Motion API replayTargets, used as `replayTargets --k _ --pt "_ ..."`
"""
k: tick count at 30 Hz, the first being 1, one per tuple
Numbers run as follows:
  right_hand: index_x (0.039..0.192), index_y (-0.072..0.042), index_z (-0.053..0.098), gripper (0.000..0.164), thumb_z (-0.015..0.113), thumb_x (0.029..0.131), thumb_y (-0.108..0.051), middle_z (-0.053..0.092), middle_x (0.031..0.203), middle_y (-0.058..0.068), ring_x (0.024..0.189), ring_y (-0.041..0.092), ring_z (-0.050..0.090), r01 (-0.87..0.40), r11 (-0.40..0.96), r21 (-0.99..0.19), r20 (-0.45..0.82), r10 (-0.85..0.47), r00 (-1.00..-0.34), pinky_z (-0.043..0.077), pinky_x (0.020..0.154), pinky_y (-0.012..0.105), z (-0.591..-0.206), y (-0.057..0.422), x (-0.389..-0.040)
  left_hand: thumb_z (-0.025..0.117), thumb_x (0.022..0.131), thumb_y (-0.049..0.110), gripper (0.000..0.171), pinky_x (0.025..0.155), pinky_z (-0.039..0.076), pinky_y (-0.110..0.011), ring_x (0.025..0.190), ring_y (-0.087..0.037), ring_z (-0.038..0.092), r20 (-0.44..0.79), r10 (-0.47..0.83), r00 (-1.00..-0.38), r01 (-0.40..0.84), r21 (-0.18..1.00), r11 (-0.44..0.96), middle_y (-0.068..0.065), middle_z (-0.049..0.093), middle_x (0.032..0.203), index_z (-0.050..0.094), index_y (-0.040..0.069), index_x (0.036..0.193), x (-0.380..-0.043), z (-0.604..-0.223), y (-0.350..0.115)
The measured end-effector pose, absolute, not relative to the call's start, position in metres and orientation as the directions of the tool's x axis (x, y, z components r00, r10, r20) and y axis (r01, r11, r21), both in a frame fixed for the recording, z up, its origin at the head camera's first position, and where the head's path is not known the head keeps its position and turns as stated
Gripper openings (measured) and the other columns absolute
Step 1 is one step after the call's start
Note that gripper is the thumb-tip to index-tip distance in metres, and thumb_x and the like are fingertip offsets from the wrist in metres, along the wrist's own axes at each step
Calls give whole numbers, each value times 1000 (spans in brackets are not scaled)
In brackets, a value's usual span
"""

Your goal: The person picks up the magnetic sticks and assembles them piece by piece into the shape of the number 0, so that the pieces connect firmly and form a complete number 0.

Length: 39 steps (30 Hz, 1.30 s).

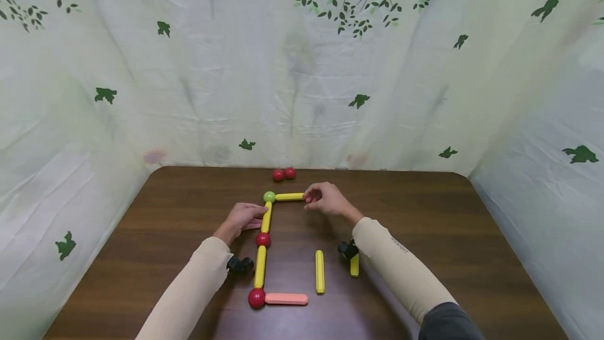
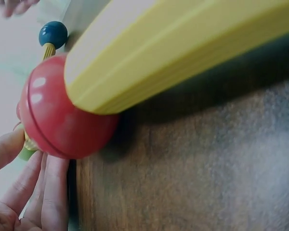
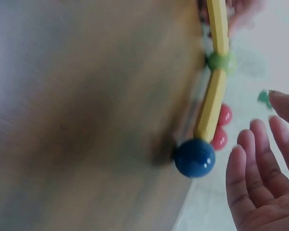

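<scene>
The left hand (image 1: pixel 245 216) pinched an upright yellow rod (image 1: pixel 266 218), with a green ball (image 1: pixel 269 197) just beyond its fingers and a red ball (image 1: pixel 263 239) just below. The right hand (image 1: pixel 326 199) held nothing; its fingers were parted beside a blue ball (image 3: pixel 195 158) capping the far yellow rod (image 1: pixel 289 197). Counted on the desk (image 1: pixel 424 214): five yellow rods, two loose below the right fingers; one pink rod (image 1: pixel 286 299); four red balls, two beyond the fingers; one green; one blue.

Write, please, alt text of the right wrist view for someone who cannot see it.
The right hand is beside a blue ball capping a yellow rod, whose other end meets a green ball. Two red balls show behind.
</scene>
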State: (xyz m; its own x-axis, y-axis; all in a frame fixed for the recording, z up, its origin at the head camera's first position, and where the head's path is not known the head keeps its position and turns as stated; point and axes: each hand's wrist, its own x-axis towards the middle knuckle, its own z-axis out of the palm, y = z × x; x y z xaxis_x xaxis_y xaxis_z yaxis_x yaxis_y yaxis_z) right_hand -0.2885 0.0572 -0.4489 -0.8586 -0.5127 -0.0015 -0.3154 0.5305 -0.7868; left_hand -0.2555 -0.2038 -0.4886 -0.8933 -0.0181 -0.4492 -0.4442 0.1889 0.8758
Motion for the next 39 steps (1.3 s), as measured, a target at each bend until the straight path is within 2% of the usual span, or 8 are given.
replayTargets --k 7,13,18,28,39 --pt "105 2 67 26 75 82 -6 67 99 14 89 22 61 -290 557 -778 16 -444 -896 53 81 33 -445 37 -333 67 91 20 40 66 58 -25 66 -10 61 -444 -43 -895 -444 876 190 -4 63 83 61 -9 118 -252 -491 -206" --pt "113 -1 64 30 72 85 -5 61 115 14 106 27 56 -196 587 -786 -73 -402 -913 51 88 39 -444 19 -359 66 92 19 37 67 58 -27 69 -13 61 -438 -48 -898 -439 877 194 -8 64 89 61 -10 115 -248 -490 -202" --pt "116 -6 63 31 70 86 -4 55 125 15 112 29 53 -177 622 -763 -126 -411 -903 50 90 40 -450 13 -376 67 91 17 35 65 58 -28 69 -13 61 -430 -62 -901 -434 881 188 -7 64 85 63 -10 113 -246 -491 -197" --pt "115 -7 64 34 74 82 -3 57 122 15 110 29 55 -202 681 -704 -167 -434 -885 49 92 38 -459 7 -396 71 88 22 32 66 58 -27 68 -13 61 -396 -51 -917 -398 897 190 -8 64 82 69 -6 103 -243 -491 -195" --pt "114 -7 64 33 74 83 -4 62 119 14 110 27 56 -246 692 -678 -166 -470 -867 50 90 35 -465 -8 -409 68 90 18 30 68 58 -28 71 -14 62 -423 -117 -898 -439 875 204 -9 65 88 68 -6 108 -251 -496 -201"
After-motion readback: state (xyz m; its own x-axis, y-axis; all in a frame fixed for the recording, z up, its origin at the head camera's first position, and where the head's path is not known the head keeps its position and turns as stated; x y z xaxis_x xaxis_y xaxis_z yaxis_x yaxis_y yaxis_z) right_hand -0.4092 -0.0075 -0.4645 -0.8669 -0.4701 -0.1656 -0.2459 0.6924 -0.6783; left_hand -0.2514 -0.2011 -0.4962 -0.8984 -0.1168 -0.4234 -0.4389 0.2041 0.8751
